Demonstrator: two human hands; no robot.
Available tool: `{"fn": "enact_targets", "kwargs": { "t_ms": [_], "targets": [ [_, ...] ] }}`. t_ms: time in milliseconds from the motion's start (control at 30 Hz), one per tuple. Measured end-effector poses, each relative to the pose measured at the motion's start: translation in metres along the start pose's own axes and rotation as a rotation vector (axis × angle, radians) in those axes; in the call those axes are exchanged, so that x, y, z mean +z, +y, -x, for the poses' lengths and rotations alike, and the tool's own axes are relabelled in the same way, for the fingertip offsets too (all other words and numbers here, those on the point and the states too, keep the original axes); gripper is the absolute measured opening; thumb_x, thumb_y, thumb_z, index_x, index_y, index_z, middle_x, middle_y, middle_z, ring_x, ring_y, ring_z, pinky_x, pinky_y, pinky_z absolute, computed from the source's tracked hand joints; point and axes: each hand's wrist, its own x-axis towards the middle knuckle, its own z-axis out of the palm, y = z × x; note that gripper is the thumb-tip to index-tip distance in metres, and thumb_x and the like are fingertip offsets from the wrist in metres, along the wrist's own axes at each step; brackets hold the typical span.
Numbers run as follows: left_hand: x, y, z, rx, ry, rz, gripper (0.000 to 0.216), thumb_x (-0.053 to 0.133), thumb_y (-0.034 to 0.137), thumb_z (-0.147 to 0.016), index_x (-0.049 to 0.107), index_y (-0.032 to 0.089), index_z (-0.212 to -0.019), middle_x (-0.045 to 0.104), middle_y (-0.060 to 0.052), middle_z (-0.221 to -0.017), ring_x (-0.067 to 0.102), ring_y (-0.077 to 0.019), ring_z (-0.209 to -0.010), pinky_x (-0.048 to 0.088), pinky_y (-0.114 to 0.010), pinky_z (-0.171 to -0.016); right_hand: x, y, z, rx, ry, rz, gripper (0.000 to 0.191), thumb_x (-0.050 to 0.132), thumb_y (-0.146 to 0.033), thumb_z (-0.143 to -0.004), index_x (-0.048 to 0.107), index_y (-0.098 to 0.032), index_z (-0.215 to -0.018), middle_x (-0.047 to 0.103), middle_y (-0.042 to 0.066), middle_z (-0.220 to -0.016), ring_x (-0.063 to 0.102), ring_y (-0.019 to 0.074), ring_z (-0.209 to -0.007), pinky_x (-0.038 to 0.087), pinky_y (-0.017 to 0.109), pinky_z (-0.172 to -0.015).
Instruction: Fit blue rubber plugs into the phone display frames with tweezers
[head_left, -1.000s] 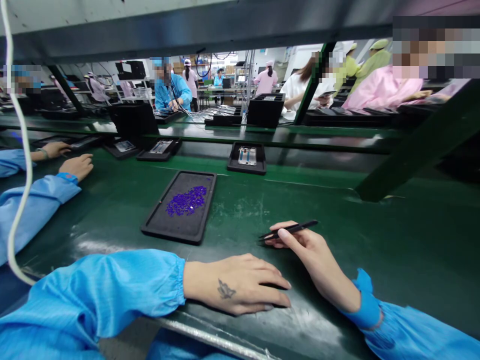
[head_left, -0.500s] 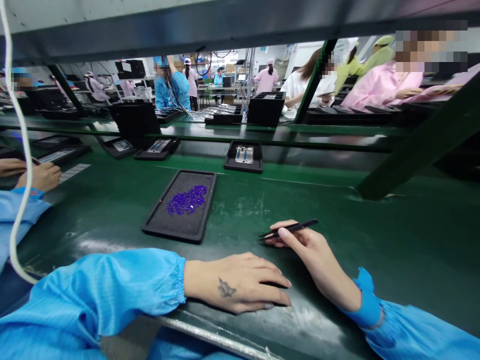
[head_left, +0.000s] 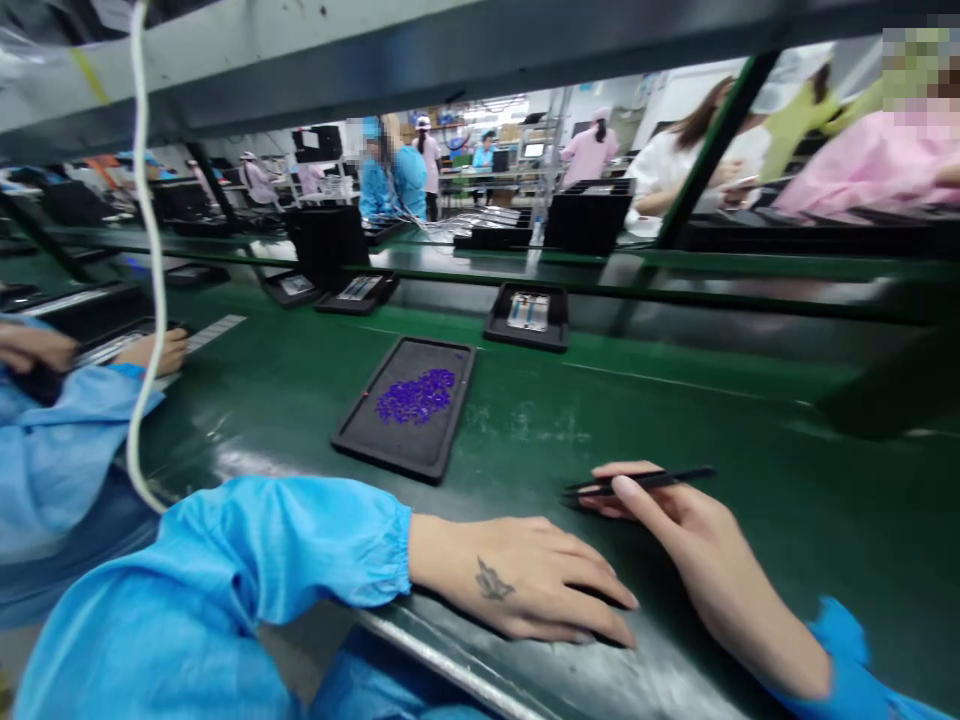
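Note:
My left hand (head_left: 536, 580) lies palm down on the green bench (head_left: 300, 400) near its front edge, fingers outstretched and holding nothing. To its right, my right hand (head_left: 667, 510) grips black tweezers (head_left: 679, 478) between thumb and fingers, their tips pointing left just over the bench top. Beyond my left hand sits a shallow black tray (head_left: 390, 450), with a heap of tiny purple-blue pieces (head_left: 416, 397) spread across its middle. Neither hand touches the tray.
A smaller black tray (head_left: 551, 340) with a metal-framed part stands farther back, and similar trays (head_left: 356, 295) are to its left. A white cable (head_left: 150, 250) hangs at left. A co-worker's hand (head_left: 161, 350) works there. Green posts (head_left: 712, 150) rise behind.
The view has swung left, so everything appears farther right. My left hand stays flat on the bench, and my right hand still holds the tweezers. The tray with purple pieces appears unmoved.

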Motion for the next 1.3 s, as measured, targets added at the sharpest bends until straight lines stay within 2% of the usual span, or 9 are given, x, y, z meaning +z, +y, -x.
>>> {"fn": "enact_targets", "kwargs": {
  "t_ms": [167,267,433,567,767,867,967,1067,1300],
  "targets": [
    [-0.005,-0.006,-0.002,0.034,-0.05,-0.06,0.052,0.022,0.029,-0.104,0.059,0.013,-0.136,0.054,-0.006,-0.143,0.047,-0.014,-0.133,0.042,-0.023,-0.107,-0.006,0.011,-0.01,0.049,0.073,0.125,0.055,0.064,-0.075,-0.069,0.073,-0.027,-0.095,0.075,0.011,-0.099,0.072,0.0328,-0.093,0.059,0.048,-0.091],
    [-0.007,-0.008,-0.003,0.045,-0.078,-0.086,0.053,0.022,0.029,-0.103,0.058,0.013,-0.138,0.053,-0.006,-0.144,0.046,-0.0131,-0.135,0.042,-0.022,-0.108,-0.008,0.012,-0.012,0.058,0.068,0.158,0.051,0.063,-0.075,-0.07,0.075,-0.03,-0.092,0.075,0.013,-0.1,0.072,0.0335,-0.096,0.058,0.047,-0.092],
    [-0.009,-0.006,-0.003,0.026,-0.097,-0.105,0.053,0.02,0.03,-0.104,0.058,0.014,-0.137,0.052,-0.005,-0.145,0.045,-0.0121,-0.136,0.043,-0.021,-0.107,-0.007,0.01,-0.012,0.059,0.064,0.144,0.054,0.064,-0.076,-0.069,0.074,-0.029,-0.092,0.075,0.012,-0.099,0.072,0.0332,-0.095,0.06,0.046,-0.088],
    [-0.005,-0.002,-0.002,-0.006,-0.071,-0.046,0.051,0.02,0.032,-0.105,0.056,0.016,-0.137,0.052,-0.004,-0.146,0.044,-0.0136,-0.137,0.044,-0.025,-0.107,-0.004,0.006,-0.008,0.032,0.036,0.066,0.058,0.068,-0.073,-0.069,0.071,-0.022,-0.096,0.075,0.012,-0.097,0.073,0.0315,-0.09,0.059,0.045,-0.089],
    [0.01,0.006,0.001,-0.044,0.04,0.078,0.04,0.031,0.032,-0.104,0.057,0.017,-0.13,0.055,-0.006,-0.143,0.047,-0.0203,-0.135,0.041,-0.032,-0.11,0.001,0.001,0.003,-0.052,-0.085,-0.135,0.045,0.067,-0.059,-0.084,0.064,-0.016,-0.098,0.074,0.009,-0.092,0.073,0.0232,-0.086,0.058,0.035,-0.083],
    [0.014,0.009,0.002,-0.047,0.083,0.149,0.035,0.036,0.029,-0.104,0.056,0.017,-0.13,0.057,-0.007,-0.142,0.048,-0.021,-0.133,0.04,-0.034,-0.112,0.003,0.005,0.006,-0.057,-0.079,-0.136,0.044,0.065,-0.057,-0.086,0.064,-0.015,-0.1,0.073,0.009,-0.09,0.073,0.0217,-0.087,0.057,0.033,-0.082],
    [0.013,0.013,0.002,-0.07,0.068,0.204,0.033,0.039,0.026,-0.103,0.054,0.018,-0.131,0.055,-0.007,-0.143,0.048,-0.0202,-0.133,0.041,-0.035,-0.113,0.004,0.009,0.007,-0.055,-0.091,-0.152,0.045,0.064,-0.058,-0.087,0.062,-0.014,-0.101,0.073,0.01,-0.09,0.073,0.021,-0.086,0.057,0.033,-0.081],
    [0.012,0.018,0.004,-0.099,0.058,0.207,0.033,0.04,0.024,-0.103,0.053,0.02,-0.133,0.054,-0.007,-0.144,0.05,-0.0199,-0.133,0.043,-0.036,-0.113,0.005,0.011,0.009,-0.056,-0.107,-0.176,0.046,0.064,-0.058,-0.087,0.062,-0.014,-0.101,0.073,0.009,-0.09,0.073,0.02,-0.084,0.056,0.032,-0.08],
    [0.02,0.02,0.01,-0.071,0.151,0.122,0.04,0.046,0.015,-0.098,0.051,0.024,-0.138,0.057,-0.005,-0.142,0.05,-0.0181,-0.135,0.049,-0.034,-0.11,0.009,0.013,0.013,-0.047,-0.108,-0.23,0.047,0.067,-0.059,-0.085,0.064,-0.014,-0.097,0.073,0.008,-0.088,0.072,0.0193,-0.084,0.055,0.032,-0.081]
  ]
}}
